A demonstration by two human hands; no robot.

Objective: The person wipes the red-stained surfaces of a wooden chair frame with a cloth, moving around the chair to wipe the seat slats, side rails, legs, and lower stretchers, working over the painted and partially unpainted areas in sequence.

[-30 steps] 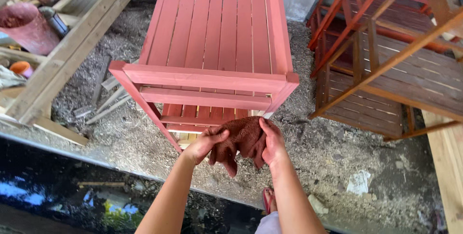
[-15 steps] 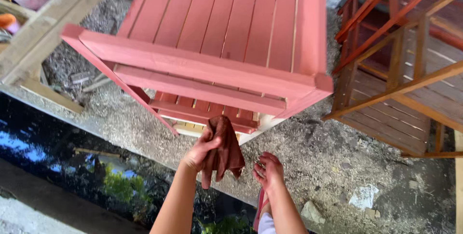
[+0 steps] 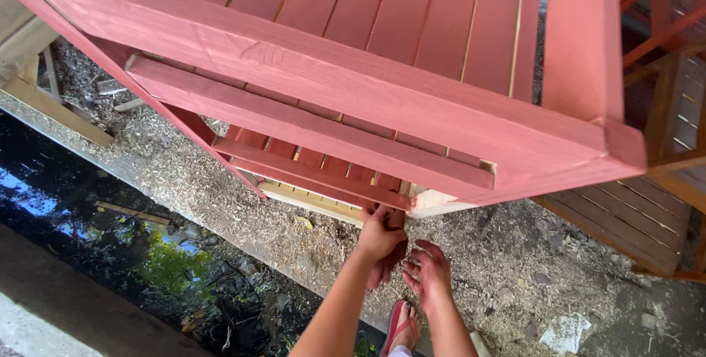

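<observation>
A: Biggest thing?
B: Red slatted wooden frame (image 3: 412,70), tilted over sawdust-covered ground (image 3: 243,202); dark water (image 3: 88,232) at left.
A: Hands?
B: Left hand (image 3: 380,243) clamped on dark rag (image 3: 393,254) w/ fingers at frame's lower rail. Right hand (image 3: 429,272) just beside, fingers apart, holding nothing. Red sandal (image 3: 399,324) below.

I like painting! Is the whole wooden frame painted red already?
No, the wooden frame has a pale bare strip along its bottom edge.
</observation>
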